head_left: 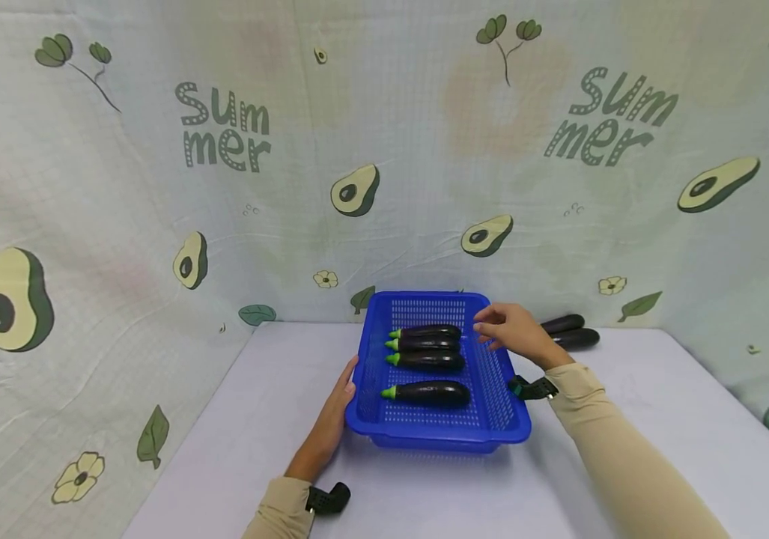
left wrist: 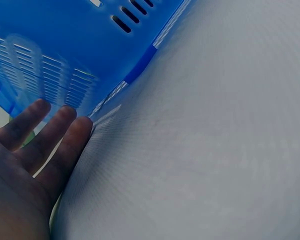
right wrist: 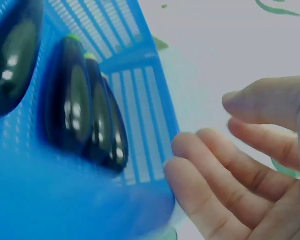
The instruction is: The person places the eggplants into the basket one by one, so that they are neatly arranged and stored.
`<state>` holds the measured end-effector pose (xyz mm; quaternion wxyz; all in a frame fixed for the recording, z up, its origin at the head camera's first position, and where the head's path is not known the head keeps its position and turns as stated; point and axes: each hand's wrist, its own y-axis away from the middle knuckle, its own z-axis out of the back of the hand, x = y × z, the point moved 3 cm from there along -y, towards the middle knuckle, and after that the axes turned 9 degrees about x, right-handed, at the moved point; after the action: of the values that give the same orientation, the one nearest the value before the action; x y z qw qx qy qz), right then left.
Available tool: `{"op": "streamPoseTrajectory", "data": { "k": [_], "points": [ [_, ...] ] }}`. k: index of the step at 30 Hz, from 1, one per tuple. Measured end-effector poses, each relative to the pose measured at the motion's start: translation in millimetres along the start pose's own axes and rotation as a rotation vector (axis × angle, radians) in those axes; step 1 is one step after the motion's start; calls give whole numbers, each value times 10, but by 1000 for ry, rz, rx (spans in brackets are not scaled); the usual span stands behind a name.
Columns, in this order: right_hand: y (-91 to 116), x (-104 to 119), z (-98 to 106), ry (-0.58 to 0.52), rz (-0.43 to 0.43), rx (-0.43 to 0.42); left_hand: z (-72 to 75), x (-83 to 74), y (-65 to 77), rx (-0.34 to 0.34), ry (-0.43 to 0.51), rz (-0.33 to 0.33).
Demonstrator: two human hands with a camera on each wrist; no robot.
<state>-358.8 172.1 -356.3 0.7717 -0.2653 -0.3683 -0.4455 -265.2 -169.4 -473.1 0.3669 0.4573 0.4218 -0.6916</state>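
Note:
A blue plastic basket (head_left: pixel 438 433) stands on the table with several dark eggplants in it, their green stems toward the left. Three eggplants (head_left: pixel 430 361) lie close together; one eggplant (head_left: pixel 433 393) is apart, nearer the front. My left hand (head_left: pixel 340 400) rests along the basket's left side, and the left wrist view shows its straight fingers (left wrist: pixel 70 142) at the slotted wall. Over the right rim hovers my right hand (head_left: pixel 517 333), holding nothing. In the right wrist view its fingers are loosely bent beside the basket wall (right wrist: pixel 145 120), thumb apart from them.
Two more eggplants (head_left: pixel 576 339) lie on the white table (head_left: pixel 627 419) beyond my right hand, partly hidden by it. A printed cloth (head_left: pixel 418 135) with avocados and lettering hangs behind the table's back edge. Both wrists wear black straps.

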Motion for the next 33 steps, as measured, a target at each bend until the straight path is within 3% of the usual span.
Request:
{"op": "streamPoseTrajectory", "data": {
  "k": [9,14,24,33],
  "points": [
    [151,-305,339,-23,-65,-41,9,14,-8,-9,-2,-9],
    [279,-524,463,-90,-79,-67,7,15,-1,3,3,-10],
    [395,-906,595,-185,-118,-95,21,25,-14,-12,-5,-22],
    [532,-1286,679,-217,-177,-178,16,34,-9,-9,-6,-9]
  ]
}}
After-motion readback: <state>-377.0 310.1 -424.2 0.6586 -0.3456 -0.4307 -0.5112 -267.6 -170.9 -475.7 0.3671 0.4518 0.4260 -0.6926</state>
